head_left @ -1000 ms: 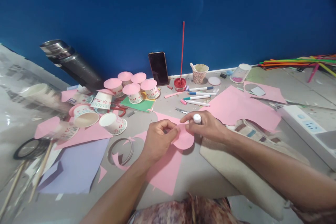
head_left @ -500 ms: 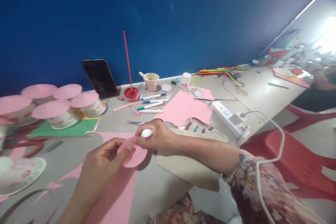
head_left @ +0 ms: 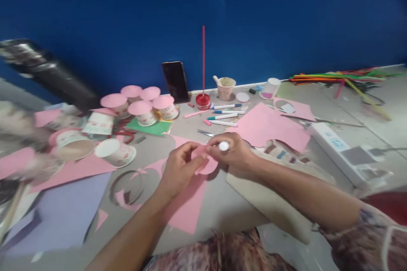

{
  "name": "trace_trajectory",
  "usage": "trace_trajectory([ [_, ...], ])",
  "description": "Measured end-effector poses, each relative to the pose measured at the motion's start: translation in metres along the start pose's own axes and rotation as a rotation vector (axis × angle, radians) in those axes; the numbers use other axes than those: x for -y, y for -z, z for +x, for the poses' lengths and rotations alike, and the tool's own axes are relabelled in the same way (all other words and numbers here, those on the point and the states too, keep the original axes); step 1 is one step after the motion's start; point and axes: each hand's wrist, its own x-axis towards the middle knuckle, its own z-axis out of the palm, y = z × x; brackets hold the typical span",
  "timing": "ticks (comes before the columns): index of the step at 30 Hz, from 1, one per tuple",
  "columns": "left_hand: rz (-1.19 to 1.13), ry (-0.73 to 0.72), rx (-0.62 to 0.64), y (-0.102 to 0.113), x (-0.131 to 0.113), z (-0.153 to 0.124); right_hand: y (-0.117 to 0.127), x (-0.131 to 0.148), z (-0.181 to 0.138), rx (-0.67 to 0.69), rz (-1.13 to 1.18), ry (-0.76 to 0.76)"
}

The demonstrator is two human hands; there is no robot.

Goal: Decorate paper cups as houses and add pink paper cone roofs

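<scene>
My left hand (head_left: 179,167) pinches a small pink paper disc (head_left: 211,167) between thumb and fingers, at the middle of the view. Against the disc's far right edge are the closed fingers of my right hand (head_left: 237,152). A white marker (head_left: 224,146) is gripped in that hand with its rounded end facing me; its other end is hidden. Below the hands lies a pink paper sheet (head_left: 187,209). Scissors (head_left: 206,133) rest just beyond them, partly covered by the right hand.
Several paper cups (head_left: 143,117) topped with pink discs stand at left, near a leaning phone (head_left: 176,82). Markers (head_left: 224,123), a red pot (head_left: 202,101) with a stick, and cut pink paper (head_left: 267,127) lie behind. A power strip (head_left: 333,148) sits right, a tape ring (head_left: 113,186) left.
The view has swung left, so the table's things appear further right, and more cups and a lilac sheet show at left. Both hands keep hold of the disc and marker.
</scene>
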Motion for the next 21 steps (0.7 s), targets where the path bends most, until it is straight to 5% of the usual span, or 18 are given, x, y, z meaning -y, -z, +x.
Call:
trace_trajectory([
  [4, -0.583, 0.211, 0.236, 0.003, 0.002, 0.004, 0.003, 0.001, 0.006, 0.003, 0.180, -0.084],
  [9, -0.884, 0.337, 0.361, 0.000, 0.012, 0.003, 0.000, 0.000, 0.002, -0.021, 0.261, -0.087],
  [14, -0.836, 0.318, 0.328, -0.006, 0.009, -0.002, -0.006, 0.000, -0.002, -0.049, 0.153, -0.057],
  [21, -0.572, 0.173, 0.085, -0.003, 0.002, -0.001, -0.002, 0.008, 0.002, 0.006, -0.021, -0.125],
])
